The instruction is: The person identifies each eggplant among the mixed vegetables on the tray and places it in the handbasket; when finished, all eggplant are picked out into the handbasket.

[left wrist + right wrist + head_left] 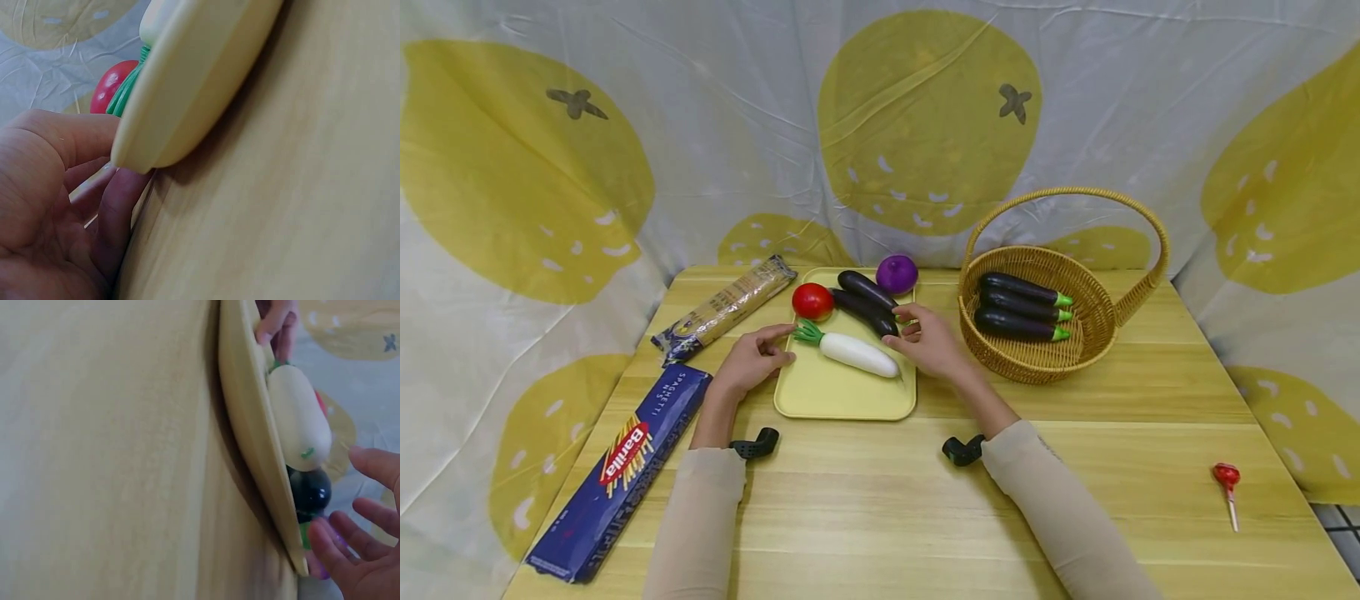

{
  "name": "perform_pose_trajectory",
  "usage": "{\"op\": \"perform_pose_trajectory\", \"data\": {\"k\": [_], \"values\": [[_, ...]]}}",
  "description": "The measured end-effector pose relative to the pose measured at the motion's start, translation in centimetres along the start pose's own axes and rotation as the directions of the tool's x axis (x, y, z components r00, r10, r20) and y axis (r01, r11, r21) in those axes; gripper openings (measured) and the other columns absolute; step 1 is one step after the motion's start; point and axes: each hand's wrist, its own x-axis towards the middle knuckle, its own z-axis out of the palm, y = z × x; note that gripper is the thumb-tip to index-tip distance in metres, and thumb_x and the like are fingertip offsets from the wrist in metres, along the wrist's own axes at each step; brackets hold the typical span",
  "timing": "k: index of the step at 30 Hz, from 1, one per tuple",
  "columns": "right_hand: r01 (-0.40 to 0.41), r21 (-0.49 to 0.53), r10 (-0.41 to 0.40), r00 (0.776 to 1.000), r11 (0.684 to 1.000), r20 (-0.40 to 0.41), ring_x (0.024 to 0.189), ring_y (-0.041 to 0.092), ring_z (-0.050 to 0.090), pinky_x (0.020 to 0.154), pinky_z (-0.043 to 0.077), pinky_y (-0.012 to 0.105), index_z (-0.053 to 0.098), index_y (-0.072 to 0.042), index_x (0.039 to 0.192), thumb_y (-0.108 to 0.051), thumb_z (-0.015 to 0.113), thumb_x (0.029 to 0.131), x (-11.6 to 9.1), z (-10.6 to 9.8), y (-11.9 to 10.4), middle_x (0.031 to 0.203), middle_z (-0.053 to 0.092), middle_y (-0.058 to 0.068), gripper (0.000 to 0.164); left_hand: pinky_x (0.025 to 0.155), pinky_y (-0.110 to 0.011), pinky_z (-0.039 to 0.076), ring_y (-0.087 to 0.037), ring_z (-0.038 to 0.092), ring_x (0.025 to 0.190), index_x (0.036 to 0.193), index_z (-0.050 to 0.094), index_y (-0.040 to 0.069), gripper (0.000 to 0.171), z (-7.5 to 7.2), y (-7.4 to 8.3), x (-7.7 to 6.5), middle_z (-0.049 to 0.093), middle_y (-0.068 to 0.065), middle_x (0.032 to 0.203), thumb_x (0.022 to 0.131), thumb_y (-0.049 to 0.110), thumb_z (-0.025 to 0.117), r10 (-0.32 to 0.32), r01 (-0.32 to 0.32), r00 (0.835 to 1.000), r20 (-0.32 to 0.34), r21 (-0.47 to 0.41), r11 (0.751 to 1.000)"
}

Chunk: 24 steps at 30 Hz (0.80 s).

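Observation:
A yellow tray [842,402] lies on the table, its left rim between the thumb and fingers of my left hand [749,360]. On the tray, a white radish [859,355] with green leaves lies in front of two eggplants [867,288] and a red tomato [812,302]. A purple onion [897,274] sits at the back right corner. My right hand [931,340] is over the tray's right side by the eggplants' stem ends. In the right wrist view, the right hand's fingers [356,540] are spread, with nothing gripped.
A wicker basket [1037,367] with a tall handle holds three eggplants [1018,325], right of the tray. At left lie a blue spaghetti box [625,467] and a clear pack of noodles [730,307]. A red lollipop [1227,477] lies near the right edge. Patterned cloth hangs behind.

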Motion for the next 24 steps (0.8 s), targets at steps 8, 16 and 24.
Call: {"op": "perform_pose_trajectory", "data": {"k": [8, 16, 24], "values": [[-0.014, -0.059, 0.010, 0.997, 0.998, -0.071, 0.107, 0.029, 0.070, 0.092, 0.058, 0.042, 0.061, -0.009, 0.138, -0.033, 0.081, 0.090, 0.8, 1.0, 0.3, 0.126, 0.067, 0.014, 0.057, 0.062, -0.027, 0.053, -0.015, 0.055, 0.072, 0.151, 0.055, 0.012, 0.057, 0.0, 1.5, -0.9, 0.066, -0.024, 0.102, 0.097, 0.010, 0.071, 0.004, -0.003, 1.000, 0.012, -0.014, 1.000], [-0.044, -0.131, 0.032, 0.995, 0.990, -0.093, 0.096, 0.026, 0.069, 0.085, 0.057, 0.040, 0.063, -0.008, 0.136, -0.036, 0.081, 0.089, 1.5, 1.7, 0.1, 0.121, 0.069, 0.014, 0.058, 0.065, -0.028, 0.055, -0.017, 0.057, 0.076, 0.150, 0.053, 0.006, 0.055, -0.1, 4.1, -2.2, 0.065, -0.027, 0.105, 0.097, 0.005, 0.068, -0.023, 0.023, 0.999, 0.024, -0.007, 1.000], [-0.048, -0.236, 0.019, 0.992, 0.971, -0.123, 0.092, 0.026, 0.066, 0.084, 0.055, 0.042, 0.065, -0.005, 0.133, -0.031, 0.085, 0.086, 1.8, 2.5, -0.4, 0.114, 0.070, 0.014, 0.057, 0.061, -0.028, 0.053, -0.016, 0.055, 0.072, 0.152, 0.052, 0.012, 0.057, -0.1, 1.0, -0.5, 0.066, -0.025, 0.104, 0.098, 0.009, 0.069, -0.018, 0.018, 1.000, 0.009, -0.003, 1.000]]}}
